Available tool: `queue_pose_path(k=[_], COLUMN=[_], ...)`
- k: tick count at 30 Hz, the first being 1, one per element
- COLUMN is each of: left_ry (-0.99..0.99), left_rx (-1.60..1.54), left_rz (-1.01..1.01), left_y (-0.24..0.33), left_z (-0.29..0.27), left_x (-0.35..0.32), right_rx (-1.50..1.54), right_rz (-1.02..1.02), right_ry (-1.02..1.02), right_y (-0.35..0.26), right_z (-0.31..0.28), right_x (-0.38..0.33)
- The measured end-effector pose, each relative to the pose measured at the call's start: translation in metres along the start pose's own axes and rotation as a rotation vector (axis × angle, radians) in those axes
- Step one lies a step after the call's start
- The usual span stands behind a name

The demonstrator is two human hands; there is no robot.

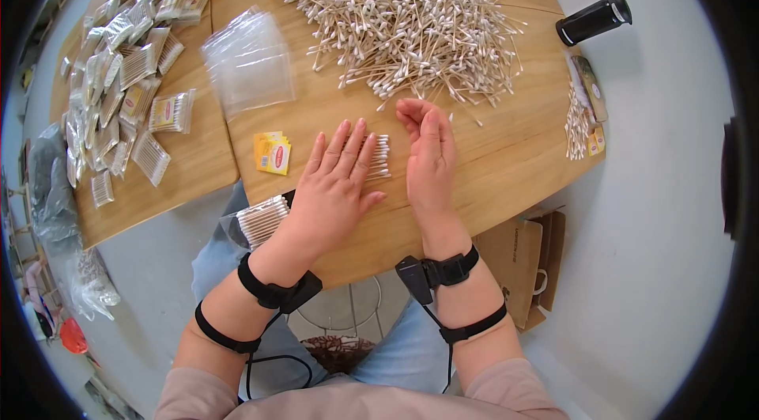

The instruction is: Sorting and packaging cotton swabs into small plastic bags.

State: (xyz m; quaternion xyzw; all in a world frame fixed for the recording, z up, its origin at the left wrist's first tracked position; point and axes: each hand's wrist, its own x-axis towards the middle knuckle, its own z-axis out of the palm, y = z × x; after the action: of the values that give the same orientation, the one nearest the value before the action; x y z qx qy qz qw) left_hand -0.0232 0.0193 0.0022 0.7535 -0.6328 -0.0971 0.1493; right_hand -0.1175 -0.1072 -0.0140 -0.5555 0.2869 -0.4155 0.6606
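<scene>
Nearest us, at the tabletop's edge beside our left wrist, lies a clear packet with a row of swabs in it; we should keep that forearm lifted so that we don't nudge it off.

Just beyond, our left hand lies palm down, its fingers straight and a little spread, the thumb out to the side. Under it sits the small row of cotton swabs, white tips showing past the fingers, on the bare wood between our two hands. We seem to be evening this row up. A light, flat palm will do it best: pressing hard could roll the sticks over one another.

Our right hand stands on edge to the right of the row, apart from the tips, its fingers curled in; whether they pinch anything we cannot tell. Held upright like that, it can serve as a fence, and we would tap the tips gently against it until they line up.

To the left of the row, we do well to keep the yellow cards clear of our sweep. Farther off lie the flat clear bags and, beyond the row, the big swab heap, whose stray sticks shouldn't mix in.
</scene>
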Motion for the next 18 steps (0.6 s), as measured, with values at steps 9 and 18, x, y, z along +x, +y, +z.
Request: queue_pose_path(k=[9,18], left_ry=[0.023,0.038], left_rx=[0.004,0.008], left_rz=[-0.013,-0.008], left_y=[0.0004,0.0003], left_z=[0.0051,0.0026], left_x=[0.0015,0.0017], right_rx=[-0.053,-0.060], right_rz=[0.023,0.042], right_ry=[-0.006,-0.008], right_y=[0.0001,-0.0001], right_z=[0.0006,0.0015], right_x=[-0.0024,-0.0018])
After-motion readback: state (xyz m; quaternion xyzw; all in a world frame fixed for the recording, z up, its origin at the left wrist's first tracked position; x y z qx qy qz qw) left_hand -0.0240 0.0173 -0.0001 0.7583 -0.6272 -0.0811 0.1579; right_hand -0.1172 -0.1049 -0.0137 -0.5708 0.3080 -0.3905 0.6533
